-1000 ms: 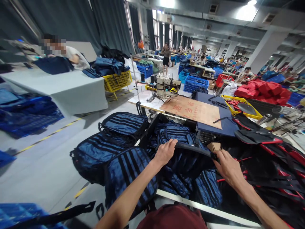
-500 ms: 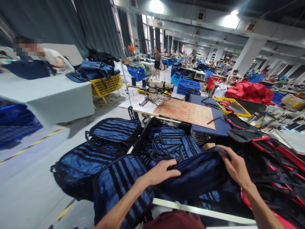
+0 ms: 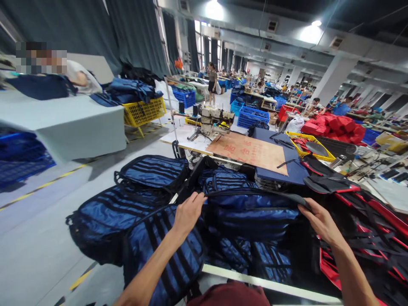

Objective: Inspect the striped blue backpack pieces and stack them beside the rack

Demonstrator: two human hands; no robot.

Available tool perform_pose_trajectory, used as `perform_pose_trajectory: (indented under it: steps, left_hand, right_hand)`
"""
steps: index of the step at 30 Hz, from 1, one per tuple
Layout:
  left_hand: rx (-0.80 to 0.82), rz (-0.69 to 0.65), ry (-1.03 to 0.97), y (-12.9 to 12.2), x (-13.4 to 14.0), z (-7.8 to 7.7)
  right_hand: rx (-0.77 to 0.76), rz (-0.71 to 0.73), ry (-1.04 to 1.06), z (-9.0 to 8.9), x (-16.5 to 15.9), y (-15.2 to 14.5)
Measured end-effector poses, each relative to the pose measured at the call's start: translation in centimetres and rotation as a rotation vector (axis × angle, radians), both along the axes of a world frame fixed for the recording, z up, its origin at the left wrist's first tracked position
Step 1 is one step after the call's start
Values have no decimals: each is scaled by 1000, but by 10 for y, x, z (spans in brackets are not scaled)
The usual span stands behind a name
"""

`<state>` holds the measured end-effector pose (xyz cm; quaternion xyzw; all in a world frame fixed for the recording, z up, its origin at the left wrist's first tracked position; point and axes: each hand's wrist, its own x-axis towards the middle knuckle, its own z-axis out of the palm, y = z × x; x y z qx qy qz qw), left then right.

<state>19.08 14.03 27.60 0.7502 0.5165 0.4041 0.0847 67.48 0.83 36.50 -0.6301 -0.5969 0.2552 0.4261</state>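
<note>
A dark blue backpack (image 3: 255, 216) with black edging is stretched sideways in front of me, above a bin with a pale front rail (image 3: 267, 283). My left hand (image 3: 188, 211) is closed on its left upper edge. At the opposite end, my right hand (image 3: 319, 217) pinches the black upper edge between thumb and fingers. Behind and beneath it lie more blue backpacks (image 3: 228, 180) with black straps, partly hidden. By my left forearm, a blue backpack (image 3: 164, 250) with black stripes rests against the bin, with two others like it further left.
Black and red bags (image 3: 363, 221) are piled at the right. Beyond the bin stands a table with a sewing machine (image 3: 216, 119) and a brown board (image 3: 251, 151). A person in a white top bends over a pale table (image 3: 79, 123) at the left. Yellow and blue crates stand around.
My left hand has moved left and up to the backpack's left edge. The backpack is now spread wider and flatter between my hands. My right hand has shifted slightly right.
</note>
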Motion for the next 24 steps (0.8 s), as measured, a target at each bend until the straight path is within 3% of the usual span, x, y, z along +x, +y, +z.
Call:
perform_pose_trajectory:
  steps: [2, 5, 8, 10, 12, 14, 17, 19, 21, 24]
  left_hand:
    - [287, 40, 175, 7, -8, 5]
    - [604, -42, 340, -12, 2, 18]
    - [751, -192, 375, -47, 34, 32]
    - [712, -258, 297, -65, 52, 41]
    - [498, -269, 163, -73, 57, 50]
    - [139, -313, 22, -72, 47, 57]
    - [-498, -559, -192, -71, 15, 58]
    - [-864, -739, -348, -80, -4, 50]
    - [-1088, -846, -509, -93, -17, 38]
    - [-1206, -866, -708, -114, -32, 22]
  right_hand:
    - [-70, 81, -13, 3, -4, -6]
    - [-137, 151, -116, -6, -19, -13]
    - [-118, 233, -259, -27, -55, -14]
    - [-49, 249, -314, -40, -79, -13]
    - [17, 223, -307, -46, -91, -14]
    - [44, 182, -258, -44, -88, -16]
    - [23, 126, -164, -36, -65, -11]
    - [-30, 78, -106, -35, -50, 1]
    - [-75, 14, -68, -39, -43, 17]
    - [-77, -16, -58, -46, -53, 47]
